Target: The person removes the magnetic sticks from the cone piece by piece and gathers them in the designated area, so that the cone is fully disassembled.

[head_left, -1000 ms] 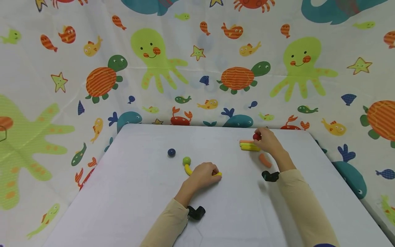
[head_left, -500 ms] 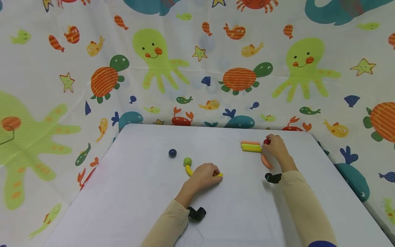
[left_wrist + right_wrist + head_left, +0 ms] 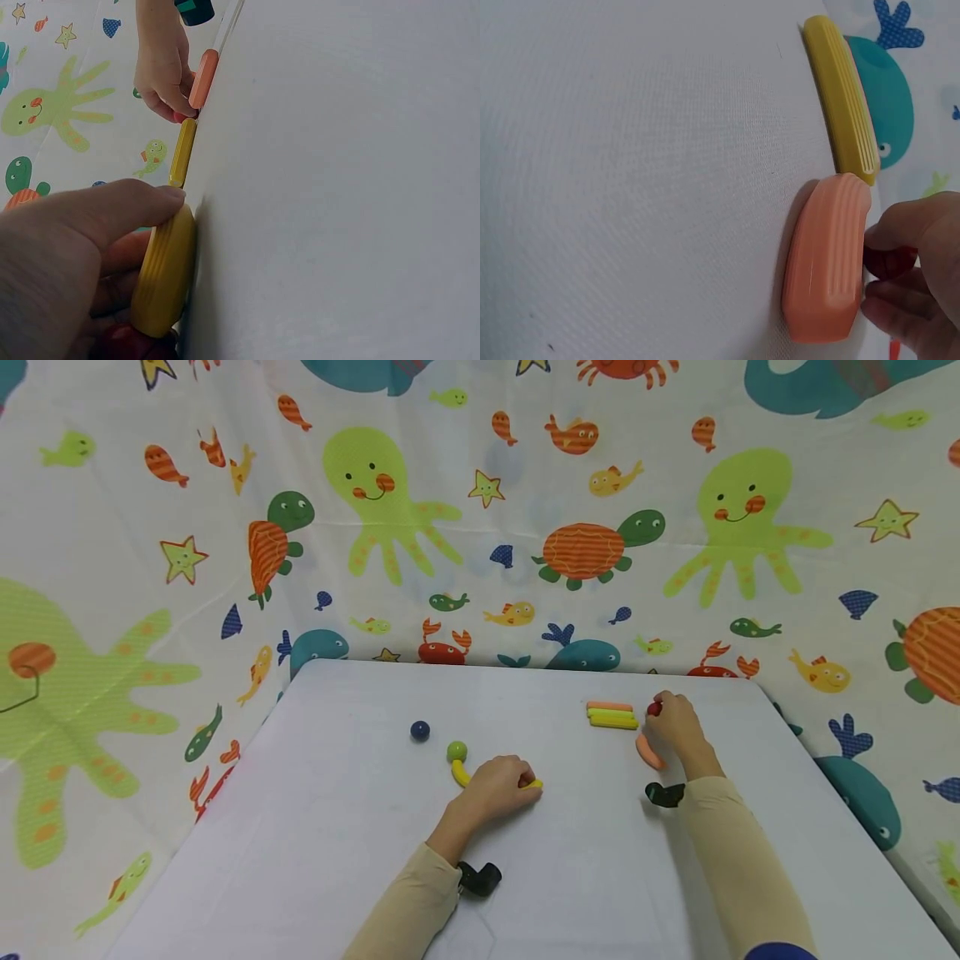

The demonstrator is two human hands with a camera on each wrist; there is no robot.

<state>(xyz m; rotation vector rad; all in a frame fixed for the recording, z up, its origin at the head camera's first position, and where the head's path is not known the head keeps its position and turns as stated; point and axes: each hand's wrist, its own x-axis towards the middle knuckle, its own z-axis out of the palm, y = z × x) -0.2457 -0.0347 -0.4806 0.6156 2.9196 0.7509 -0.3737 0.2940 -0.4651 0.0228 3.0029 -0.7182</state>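
Observation:
In the head view my left hand (image 3: 497, 789) is low over the table and holds a ribbed yellow stick (image 3: 163, 274) between thumb and fingers. Beside its near end a dark red ball (image 3: 127, 343) shows partly under the fingers. A curved yellow stick (image 3: 459, 772) runs out from beneath that hand to a green ball (image 3: 457, 751). My right hand (image 3: 678, 727) pinches a small red ball (image 3: 891, 261) by the end of the straight sticks. Just in front of it lies a curved orange stick (image 3: 826, 262).
Straight yellow sticks (image 3: 612, 720) and a straight orange stick (image 3: 609, 706) lie side by side at the back right. A dark blue ball (image 3: 420, 731) sits apart on the left of the white table (image 3: 300, 827). Behind hangs a sea-animal printed cloth (image 3: 450, 527).
My right hand has carried the red ball rightward and slightly nearer, from behind the straight sticks to beyond their right end. The left hand stays in place.

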